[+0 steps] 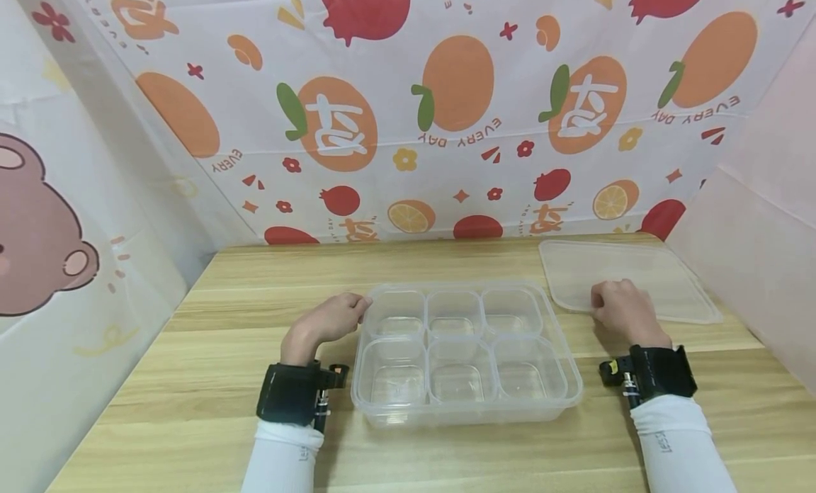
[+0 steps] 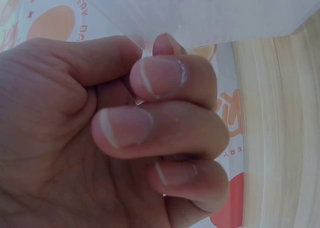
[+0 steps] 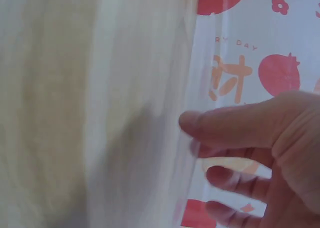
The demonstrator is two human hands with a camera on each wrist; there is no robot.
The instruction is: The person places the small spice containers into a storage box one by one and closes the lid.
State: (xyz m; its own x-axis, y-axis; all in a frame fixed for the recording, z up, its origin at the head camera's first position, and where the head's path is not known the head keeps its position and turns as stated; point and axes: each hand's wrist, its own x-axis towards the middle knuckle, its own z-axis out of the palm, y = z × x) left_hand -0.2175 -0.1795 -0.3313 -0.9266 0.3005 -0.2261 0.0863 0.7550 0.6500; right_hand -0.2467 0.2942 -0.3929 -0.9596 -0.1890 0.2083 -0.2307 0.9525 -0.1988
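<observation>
A clear plastic container (image 1: pixel 463 411) with several clear square cups (image 1: pixel 456 380) set in it stands on the wooden table. My left hand (image 1: pixel 328 319) pinches its rim at the far left corner. In the left wrist view the thumb and index finger meet at the container wall (image 2: pixel 210 13), the other fingers curled toward the palm. To the right, a flat translucent lid (image 1: pixel 666 284) lies on the table. Over the lid's front edge hovers my right hand (image 1: pixel 625 310), its fingers loosely bent. In the right wrist view the thumb overlaps the lid's edge and the fingertips stand apart.
The wooden table (image 1: pixel 210 380) ends at a fruit-printed cloth (image 1: pixel 401 188) along its back. Pale cloth walls, one with a bear print (image 1: pixel 38 238), rise at the left and right sides. Black wrist cameras (image 1: pixel 663 372) are strapped over white sleeves.
</observation>
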